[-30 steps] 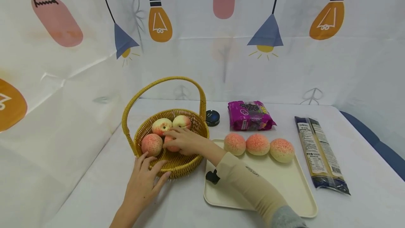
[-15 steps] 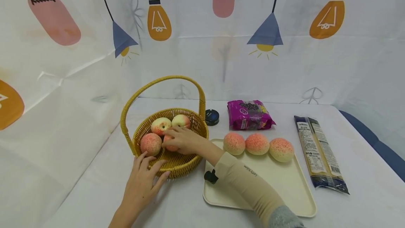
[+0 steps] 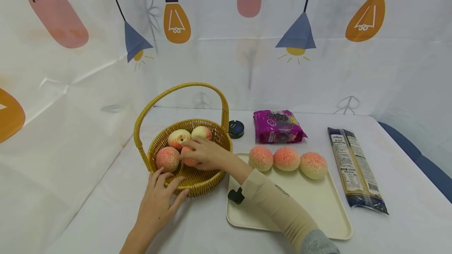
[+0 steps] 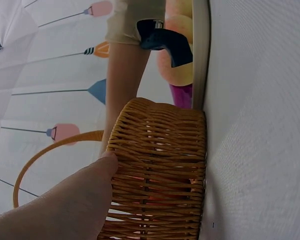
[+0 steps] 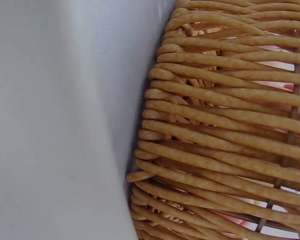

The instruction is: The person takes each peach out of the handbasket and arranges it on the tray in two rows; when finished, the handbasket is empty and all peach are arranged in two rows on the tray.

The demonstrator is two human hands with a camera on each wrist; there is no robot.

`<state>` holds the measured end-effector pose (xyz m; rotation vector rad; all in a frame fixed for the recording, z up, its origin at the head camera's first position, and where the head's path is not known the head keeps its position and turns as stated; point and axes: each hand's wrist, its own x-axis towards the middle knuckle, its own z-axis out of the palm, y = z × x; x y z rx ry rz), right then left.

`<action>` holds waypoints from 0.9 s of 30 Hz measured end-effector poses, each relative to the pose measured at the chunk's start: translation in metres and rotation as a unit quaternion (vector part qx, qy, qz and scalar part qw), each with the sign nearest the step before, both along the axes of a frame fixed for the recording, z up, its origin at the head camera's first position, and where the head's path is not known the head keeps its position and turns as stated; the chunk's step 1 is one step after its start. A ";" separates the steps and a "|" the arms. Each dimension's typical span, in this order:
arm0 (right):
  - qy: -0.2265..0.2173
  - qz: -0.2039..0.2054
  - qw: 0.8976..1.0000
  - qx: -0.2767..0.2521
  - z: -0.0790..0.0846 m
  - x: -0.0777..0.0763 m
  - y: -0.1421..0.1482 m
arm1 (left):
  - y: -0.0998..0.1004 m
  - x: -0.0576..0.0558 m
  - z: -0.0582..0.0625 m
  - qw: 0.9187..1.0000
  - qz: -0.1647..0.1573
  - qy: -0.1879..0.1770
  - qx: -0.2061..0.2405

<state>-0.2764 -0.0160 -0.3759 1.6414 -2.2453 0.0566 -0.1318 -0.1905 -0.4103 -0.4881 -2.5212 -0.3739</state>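
A yellow wicker basket [image 3: 201, 185] with a tall arched handle stands on the left of the white table and holds several pink-and-cream peaches. My right hand [image 3: 208, 155] reaches over its right side. Its fingers curl round a peach [image 3: 188, 156], which it partly covers. To the left lies another peach [image 3: 167, 159], with a paler one [image 3: 179, 139] behind. My left hand [image 3: 157, 199] rests spread at the basket's front left rim; in the left wrist view its thumb [image 4: 106, 165] touches the weave. The right wrist view shows only the basket wall [image 5: 229, 135] close up.
A cream tray [image 3: 310, 211] lies under my right forearm, with three peach-coloured rounds [image 3: 287, 158] along its far edge. Behind are a purple grape-print packet [image 3: 279, 126] and a dark round tin [image 3: 236, 129]. A long pasta-like packet [image 3: 356, 169] lies at the right.
The head view has shifted slightly, moving the whole scene a little. Both hands keep their places at the basket, and the peaches lie where they were.
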 end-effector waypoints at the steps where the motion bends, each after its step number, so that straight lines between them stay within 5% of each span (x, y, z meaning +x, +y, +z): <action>1: 0.000 0.001 1.000 -0.003 0.000 0.000 0.001 | 0.000 0.000 0.000 1.000 0.000 0.000 -0.001; 27: 0.023 -0.002 0.999 -0.040 0.025 0.014 0.027 | 0.000 -0.001 -0.001 1.000 0.001 -0.002 0.003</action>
